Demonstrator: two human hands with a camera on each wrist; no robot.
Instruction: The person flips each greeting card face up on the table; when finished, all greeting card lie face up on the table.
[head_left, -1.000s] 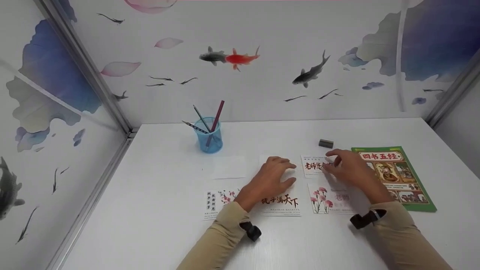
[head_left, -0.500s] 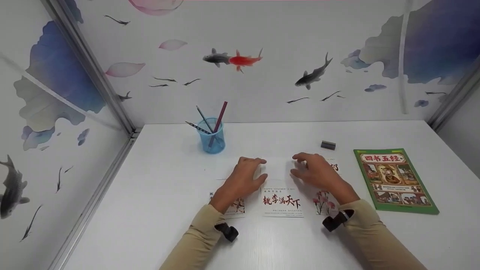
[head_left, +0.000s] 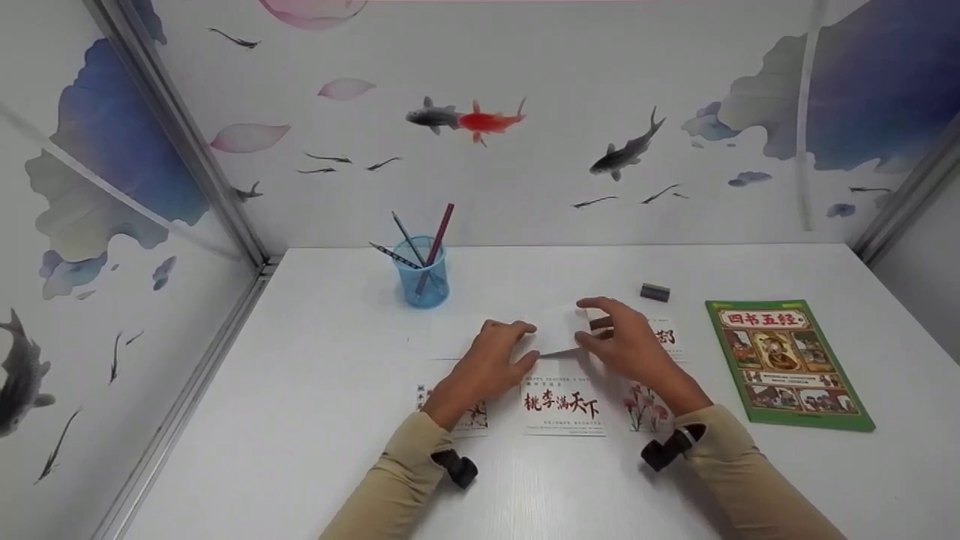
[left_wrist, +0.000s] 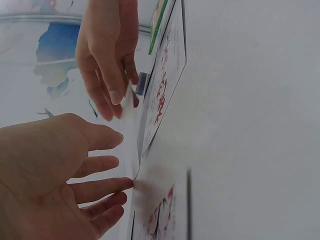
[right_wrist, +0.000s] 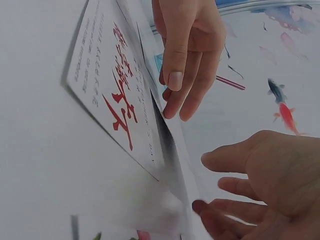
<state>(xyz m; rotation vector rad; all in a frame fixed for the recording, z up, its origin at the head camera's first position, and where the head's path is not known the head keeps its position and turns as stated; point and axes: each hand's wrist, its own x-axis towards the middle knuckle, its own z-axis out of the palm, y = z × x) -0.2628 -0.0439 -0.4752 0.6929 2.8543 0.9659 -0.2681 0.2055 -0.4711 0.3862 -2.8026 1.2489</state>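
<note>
A blank white card (head_left: 555, 330) lies between the hands in the back row, its right side raised off the table. My right hand (head_left: 630, 341) pinches its right edge, thumb in front and fingers behind. With fingers loosely spread, my left hand (head_left: 484, 364) is at the card's left edge; one fingertip meets it in the left wrist view. Just in front lies a card with red and dark lettering (head_left: 564, 405). A pink-flower card (head_left: 645, 409) and a red-lettered card (head_left: 666, 341) are partly under the right hand. The left hand partly covers a blossom card (head_left: 475, 420).
A blue mesh cup (head_left: 425, 281) with several pencils stands at the back left. Behind the right hand sits a small dark block (head_left: 655, 292). A green-bordered book (head_left: 787, 364) lies to the right on the white table (head_left: 300, 420).
Both hands moved left, the right one from the red-lettered card to the blank card. The blank card's right side has since risen off the table.
</note>
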